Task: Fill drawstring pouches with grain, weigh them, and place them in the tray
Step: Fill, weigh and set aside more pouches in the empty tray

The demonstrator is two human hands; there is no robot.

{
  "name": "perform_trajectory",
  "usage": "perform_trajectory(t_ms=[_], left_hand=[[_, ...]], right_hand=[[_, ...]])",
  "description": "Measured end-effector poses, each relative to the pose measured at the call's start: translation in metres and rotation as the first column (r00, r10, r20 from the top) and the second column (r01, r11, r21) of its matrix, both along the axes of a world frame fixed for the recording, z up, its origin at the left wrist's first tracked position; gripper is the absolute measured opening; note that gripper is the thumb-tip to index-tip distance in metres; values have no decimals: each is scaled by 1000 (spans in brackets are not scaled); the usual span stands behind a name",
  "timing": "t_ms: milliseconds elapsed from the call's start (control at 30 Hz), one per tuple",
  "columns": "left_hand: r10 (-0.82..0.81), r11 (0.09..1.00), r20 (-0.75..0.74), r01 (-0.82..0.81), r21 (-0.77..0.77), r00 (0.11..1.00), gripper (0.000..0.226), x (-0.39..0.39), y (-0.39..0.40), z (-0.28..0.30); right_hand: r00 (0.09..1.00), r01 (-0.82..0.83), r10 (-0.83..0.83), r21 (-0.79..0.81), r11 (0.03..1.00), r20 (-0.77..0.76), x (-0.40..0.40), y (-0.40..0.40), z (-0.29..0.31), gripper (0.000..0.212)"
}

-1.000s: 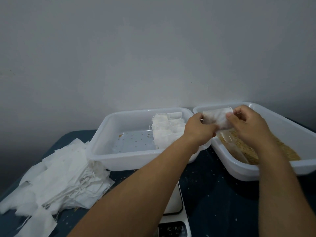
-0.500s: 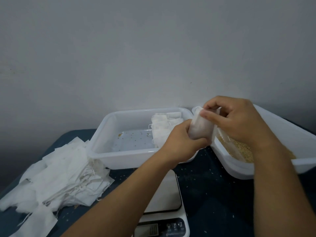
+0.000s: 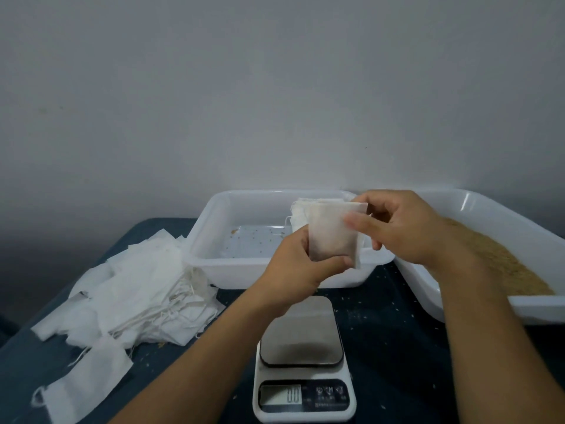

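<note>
**Filled pouch held above the scale**

We hold one pouch (image 3: 331, 232) upright in both hands, in the air in front of the tray (image 3: 208, 240) and above the far end of the scale (image 3: 301, 356). It touches neither. Our left hand (image 3: 298, 270) grips its lower part, fingers curled round the bottom and thumb up the left edge. Our right hand (image 3: 400, 228) pinches its upper right corner between thumb and forefinger, the other fingers bent behind it. The lower part of the pouch looks darker and fuller than the top.

The tray sits at the middle far side of the dark table (image 3: 391, 347). Filled pouches (image 3: 301, 214) lie stacked at its right end, partly hidden behind the one we hold; loose grains dot its bare floor. To the right, a second white bin (image 3: 504, 221) holds the grain (image 3: 501, 264), heaped along its right side. On the left of the table lies a pile of empty pouches (image 3: 137, 289) with their strings tangled. The scale stands near us, its steel plate bare; its display is lit, but we cannot read the digits surely. Stray grains lie scattered over the table.
</note>
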State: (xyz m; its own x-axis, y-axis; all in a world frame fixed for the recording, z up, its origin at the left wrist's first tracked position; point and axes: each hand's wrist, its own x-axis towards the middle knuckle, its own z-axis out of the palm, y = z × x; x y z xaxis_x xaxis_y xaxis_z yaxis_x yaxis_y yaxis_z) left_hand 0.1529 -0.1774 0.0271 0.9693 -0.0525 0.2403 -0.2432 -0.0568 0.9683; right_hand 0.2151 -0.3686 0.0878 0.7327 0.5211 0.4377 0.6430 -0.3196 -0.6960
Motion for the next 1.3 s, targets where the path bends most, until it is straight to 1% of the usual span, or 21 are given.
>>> perform_trajectory(t_ms=[33, 100, 200, 267, 300, 367, 400, 433, 500, 600, 667, 700, 833, 900, 1000, 1067, 1133, 1167, 1233, 1300], left_hand=[[-11, 1000, -4, 10, -13, 1000, 41, 0, 1, -1], [-49, 996, -11, 48, -75, 999, 37, -2, 4, -2], [-97, 979, -40, 88, -187, 995, 28, -2, 8, -5], [-94, 971, -48, 81, -224, 994, 24, -1, 9, -8], [-85, 973, -43, 74, -219, 995, 24, 0, 10, -10], [-70, 981, -33, 63, -183, 997, 24, 1, 9, -12], [-65, 985, -30, 59, -164, 997, 24, 2, 9, -13], [-57, 988, -30, 53, -144, 998, 23, 3, 9, -13], [-30, 994, -35, 26, -109, 999, 22, 6, 7, -12], [19, 997, -55, -23, -74, 998, 19, 16, 1, -6], [33, 998, -67, -37, -49, 997, 16, 26, -7, 1], [29, 998, -75, -33, -47, 997, 14, 31, -12, 5], [-21, 998, -137, 12, -66, 990, 10, 56, -35, 23], [-44, 999, -159, 39, -34, 986, 9, 70, -49, 31], [-50, 995, -170, 64, 75, 984, 11, 86, -69, 43], [-32, 987, -152, 56, 152, 988, 13, 94, -80, 47], [0, 976, -134, 30, 218, 991, 8, 99, -88, 50], [17, 968, -125, 15, 249, 992, 9, 101, -90, 50], [41, 953, -104, -8, 301, 994, 15, 104, -92, 51], [54, 945, -88, -22, 327, 995, 12, 105, -94, 50]], right_hand=[[1000, 6, -6, -2, 1000, 28, 1, 3, -1, 6], [997, 24, -24, 5, 1000, 75, 4, 5, -2, 12], [993, 38, -42, 36, 999, 112, 7, 5, -3, 11], [992, 35, -39, 39, 999, 116, 7, 5, -4, 6], [994, 28, -32, 43, 999, 103, 6, 5, -3, 2], [994, 26, -33, 68, 997, 102, 5, 4, -2, 23], [993, 30, -38, 78, 997, 110, 6, 3, -2, 29], [992, 33, -43, 86, 996, 116, 5, 2, -1, 29], [987, 54, -65, 74, 996, 149, 7, -1, -2, 23], [970, 155, -155, 17, 988, 188, 17, -11, -6, 15], [966, 214, -213, 6, 977, 144, 24, -19, -10, 10], [971, 220, -221, 12, 975, 96, 27, -23, -11, 11], [977, 193, -182, 99, 976, -110, 30, -43, -16, 35], [970, 213, -189, 159, 964, -153, 35, -55, -21, 31], [948, 273, -221, 227, 935, -227, 50, -72, -33, 18], [932, 291, -210, 263, 920, -296, 57, -80, -39, 19], [918, 295, -187, 289, 911, -348, 62, -85, -45, 19], [913, 300, -184, 290, 909, -364, 64, -87, -47, 19], [907, 314, -204, 268, 911, -368, 67, -90, -50, 21], [904, 330, -226, 259, 908, -363, 68, -91, -52, 21]])
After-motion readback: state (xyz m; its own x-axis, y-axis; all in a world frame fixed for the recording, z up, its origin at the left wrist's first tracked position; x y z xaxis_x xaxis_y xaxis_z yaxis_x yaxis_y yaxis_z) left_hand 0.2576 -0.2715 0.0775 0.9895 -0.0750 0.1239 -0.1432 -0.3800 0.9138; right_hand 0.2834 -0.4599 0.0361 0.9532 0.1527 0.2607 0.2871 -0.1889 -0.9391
